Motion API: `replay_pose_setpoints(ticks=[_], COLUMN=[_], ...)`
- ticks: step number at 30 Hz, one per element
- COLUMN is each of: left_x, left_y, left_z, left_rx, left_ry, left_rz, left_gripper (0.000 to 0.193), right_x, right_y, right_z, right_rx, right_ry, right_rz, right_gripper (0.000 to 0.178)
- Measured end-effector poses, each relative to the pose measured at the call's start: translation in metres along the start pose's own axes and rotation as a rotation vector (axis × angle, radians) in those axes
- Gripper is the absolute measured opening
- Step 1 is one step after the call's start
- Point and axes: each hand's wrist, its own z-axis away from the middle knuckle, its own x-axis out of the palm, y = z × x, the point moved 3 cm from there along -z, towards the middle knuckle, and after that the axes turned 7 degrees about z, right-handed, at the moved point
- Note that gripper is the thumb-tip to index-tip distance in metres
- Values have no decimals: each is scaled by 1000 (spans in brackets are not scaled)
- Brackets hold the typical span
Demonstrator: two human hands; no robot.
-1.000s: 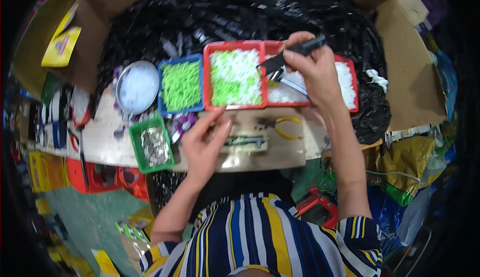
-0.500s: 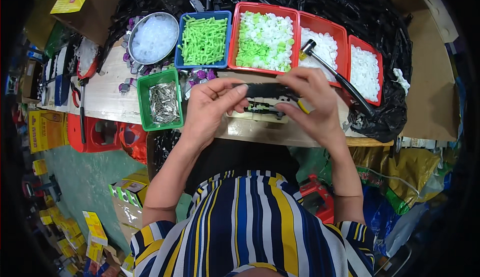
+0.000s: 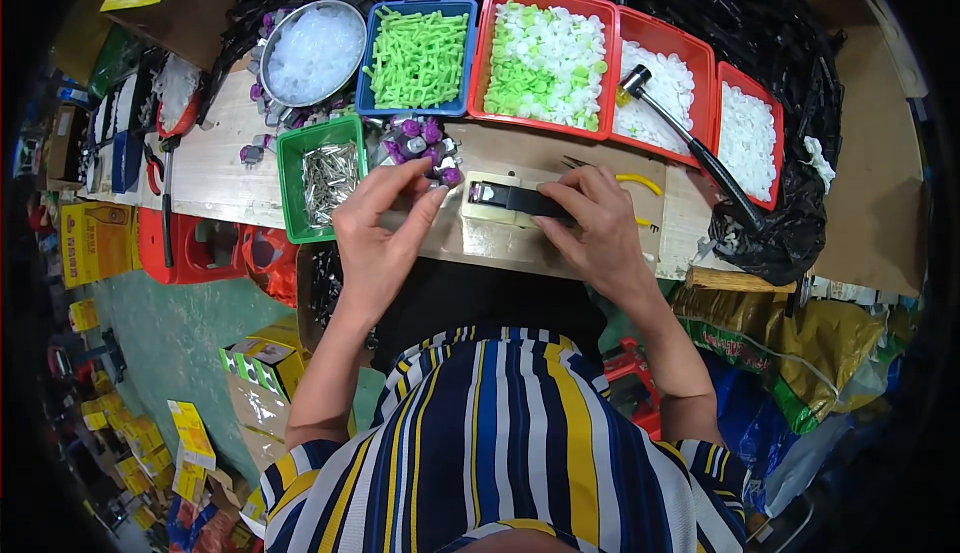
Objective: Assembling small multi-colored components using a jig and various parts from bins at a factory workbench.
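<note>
Black plastic casing (image 3: 525, 200), lifted between both hands half second ago, now lies over cream fixture (image 3: 498, 217), which seems to bear it; right hand (image 3: 602, 225) pinches its right end; left hand (image 3: 376, 228), freed from casing, is beside purple-capped parts (image 3: 431, 131) (cannot tell if gripping one).

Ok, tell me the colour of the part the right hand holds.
The part is black; head view shows it best.
</note>
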Motion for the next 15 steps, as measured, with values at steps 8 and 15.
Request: replay_pose_setpoints(ticks=[8, 15], left_x=[10, 22], left_y=[-3, -4], left_z=[16, 20], left_rx=[98, 217], left_ry=[-22, -42], left_rz=[-33, -103], left_gripper=[26, 26], right_x=[6, 6], right_y=[-4, -3], right_z=[-5, -10], right_rx=[6, -5], right_ry=[-71, -117], right_rz=[58, 86], right_gripper=[34, 33])
